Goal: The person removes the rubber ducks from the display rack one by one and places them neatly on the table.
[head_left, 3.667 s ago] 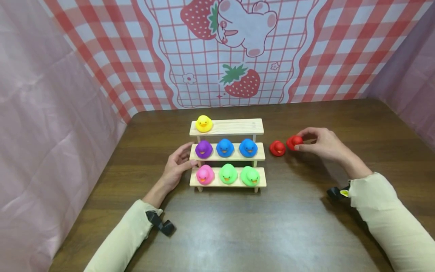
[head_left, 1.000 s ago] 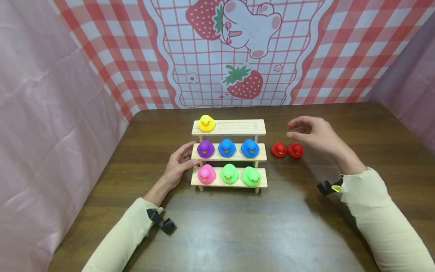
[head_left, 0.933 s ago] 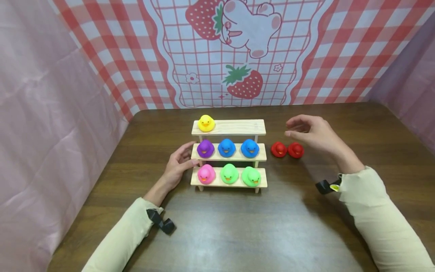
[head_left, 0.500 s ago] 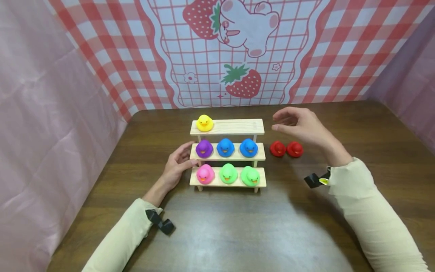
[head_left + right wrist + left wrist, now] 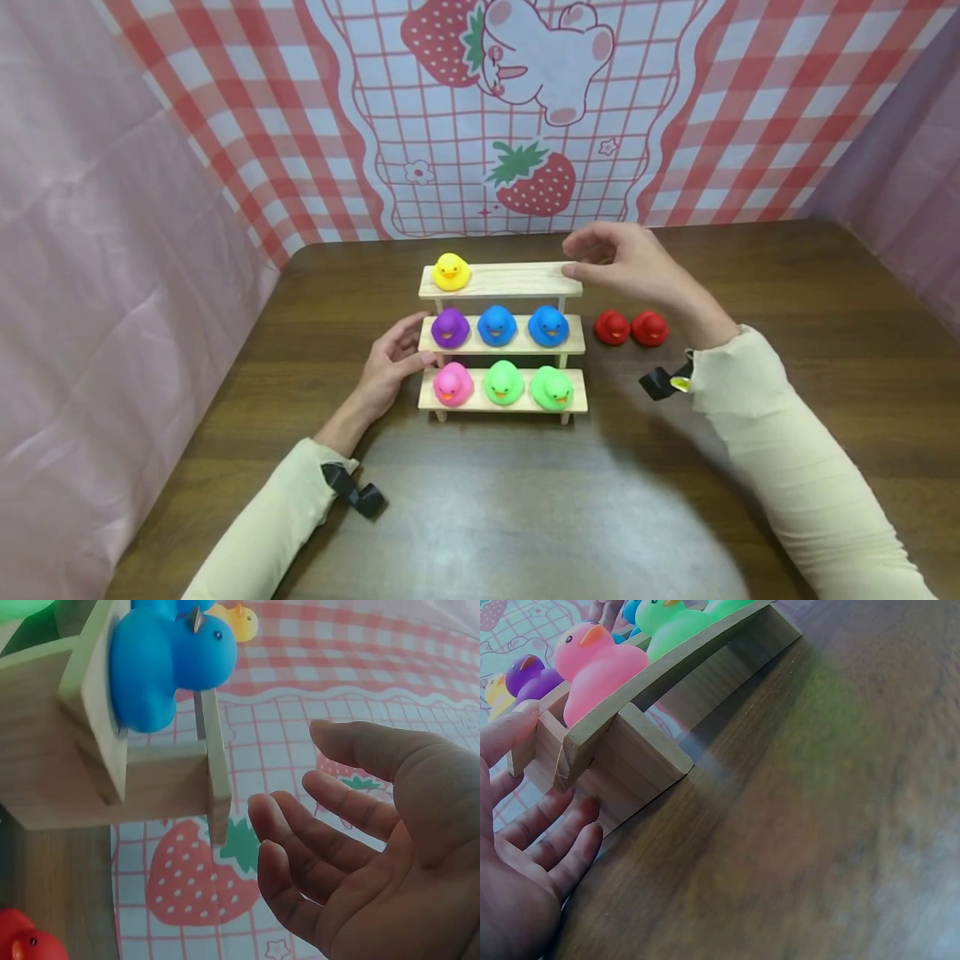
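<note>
A three-tier wooden display shelf (image 5: 517,281) stands mid-table with rubber ducks on it. My left hand (image 5: 390,367) holds its left end at the middle tier; in the left wrist view the thumb lies at the board's end and the other fingers (image 5: 577,847) are by the side panel. My right hand (image 5: 622,260), empty with fingers loosely bent, hovers at the top tier's right end. A yellow duck (image 5: 450,272) sits top left. The middle tier bears a purple duck (image 5: 450,329) and two blue ducks (image 5: 497,326); the bottom, a pink duck (image 5: 453,385) and two green ducks (image 5: 503,383).
Two red ducks (image 5: 612,328) sit side by side on the brown wooden table (image 5: 480,500), right of the shelf and below my right forearm. A checked strawberry cloth (image 5: 300,125) hangs behind the table. Pink curtains (image 5: 112,292) flank both sides.
My right hand has let go of a red duck, which now stands beside the other one. It has since risen and moved left to the top tier's end. The left hand stays put.
</note>
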A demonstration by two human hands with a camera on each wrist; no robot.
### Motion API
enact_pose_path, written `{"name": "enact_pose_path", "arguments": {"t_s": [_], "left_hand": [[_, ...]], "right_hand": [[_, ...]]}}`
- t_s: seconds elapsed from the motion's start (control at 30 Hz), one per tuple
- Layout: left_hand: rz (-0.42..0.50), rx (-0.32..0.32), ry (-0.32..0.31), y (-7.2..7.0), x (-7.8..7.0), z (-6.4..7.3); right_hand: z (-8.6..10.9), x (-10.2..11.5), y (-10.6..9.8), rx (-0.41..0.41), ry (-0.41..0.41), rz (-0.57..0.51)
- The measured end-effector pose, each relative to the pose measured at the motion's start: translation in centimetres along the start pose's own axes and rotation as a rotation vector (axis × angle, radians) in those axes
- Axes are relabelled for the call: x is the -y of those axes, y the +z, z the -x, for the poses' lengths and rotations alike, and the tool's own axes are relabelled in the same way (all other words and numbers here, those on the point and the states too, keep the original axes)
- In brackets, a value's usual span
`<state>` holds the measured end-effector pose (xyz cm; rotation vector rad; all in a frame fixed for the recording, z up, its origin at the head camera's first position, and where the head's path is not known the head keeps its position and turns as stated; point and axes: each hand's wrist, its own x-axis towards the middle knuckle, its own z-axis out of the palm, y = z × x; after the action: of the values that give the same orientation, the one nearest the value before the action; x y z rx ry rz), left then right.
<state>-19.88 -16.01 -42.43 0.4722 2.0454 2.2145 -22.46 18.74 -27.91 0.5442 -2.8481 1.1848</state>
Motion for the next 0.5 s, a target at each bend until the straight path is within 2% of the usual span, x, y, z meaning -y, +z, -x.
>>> {"name": "enact_pose_path", "arguments": {"t_s": [0.23, 0.5], "left_hand": [[0.013, 0.004, 0.002, 0.1, 0.0, 0.0], [0.036, 0.005, 0.008, 0.2, 0.1, 0.0]], "right_hand": [[-1.1, 0.9, 0.8, 0.016, -0.052, 0.007], [-2.4, 2.3, 1.8, 0.062, -0.055, 0.005]]}}
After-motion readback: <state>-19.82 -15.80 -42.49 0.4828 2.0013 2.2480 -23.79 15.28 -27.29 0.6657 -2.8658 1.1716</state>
